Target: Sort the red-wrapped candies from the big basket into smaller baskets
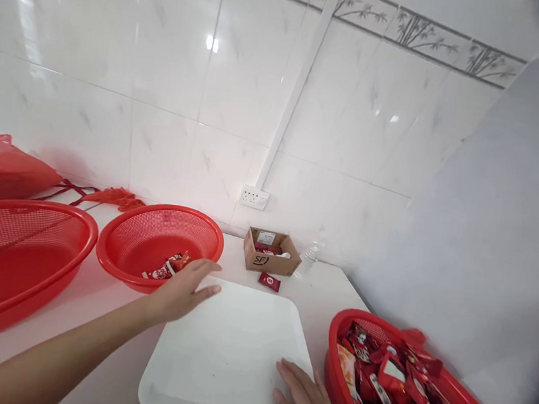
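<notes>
1. Centrally, white tray (221, 350) lies flat on the worktop (104, 377), between both hands.
2. Left hand (184, 292): grip released, fingers spread over the tray's far left edge.
3. Right hand (305, 399): grip likewise released, fingers flat on the tray's near right corner.
4. Right of tray: red basket (358, 318) heaped with red packets (391, 372).
5. Left of tray: red colander (164, 209) holding a few packets, beside a larger red basket (35, 206).
6. Beyond tray: cardboard box (271, 253), with a single packet (269, 281) just in front.
</notes>
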Available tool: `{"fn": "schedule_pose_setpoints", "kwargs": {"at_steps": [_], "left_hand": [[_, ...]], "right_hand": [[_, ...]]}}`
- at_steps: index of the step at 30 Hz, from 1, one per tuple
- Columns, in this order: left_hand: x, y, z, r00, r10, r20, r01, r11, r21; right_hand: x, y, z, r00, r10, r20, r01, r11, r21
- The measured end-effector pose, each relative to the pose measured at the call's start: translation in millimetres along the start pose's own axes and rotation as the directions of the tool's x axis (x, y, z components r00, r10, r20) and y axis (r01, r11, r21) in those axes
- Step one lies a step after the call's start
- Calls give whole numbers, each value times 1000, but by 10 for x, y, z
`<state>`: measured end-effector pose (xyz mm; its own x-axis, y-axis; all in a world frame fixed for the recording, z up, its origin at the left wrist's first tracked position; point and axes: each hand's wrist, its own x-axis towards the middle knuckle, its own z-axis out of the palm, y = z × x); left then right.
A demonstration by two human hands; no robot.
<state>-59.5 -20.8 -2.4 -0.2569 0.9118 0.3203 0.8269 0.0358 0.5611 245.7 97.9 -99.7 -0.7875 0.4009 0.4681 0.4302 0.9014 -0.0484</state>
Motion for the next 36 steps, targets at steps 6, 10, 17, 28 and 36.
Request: {"fn": "schedule_pose_setpoints", "kwargs": {"at_steps": [6,10,17,28,36], "left_hand": [[-292,510,99,930,182,320,-172,983,-59],[-378,464,160,887,249,388,-245,968,-59],[-312,311,287,891,273,362,-280,959,-35],[-300,133,335,859,309,409,-326,945,-29],[-235,98,193,907,229,353,-241,971,-12]], "right_hand": [[81,-345,-494,939,306,156,-341,884,320],[-16,-186,-786,875,449,178,-483,794,369],[-432,483,-1181,626,742,240,-756,653,-45],[-453,861,-1123,471,622,626,-773,632,-46],[-305,836,-981,474,708,524,-774,619,-135]]}}
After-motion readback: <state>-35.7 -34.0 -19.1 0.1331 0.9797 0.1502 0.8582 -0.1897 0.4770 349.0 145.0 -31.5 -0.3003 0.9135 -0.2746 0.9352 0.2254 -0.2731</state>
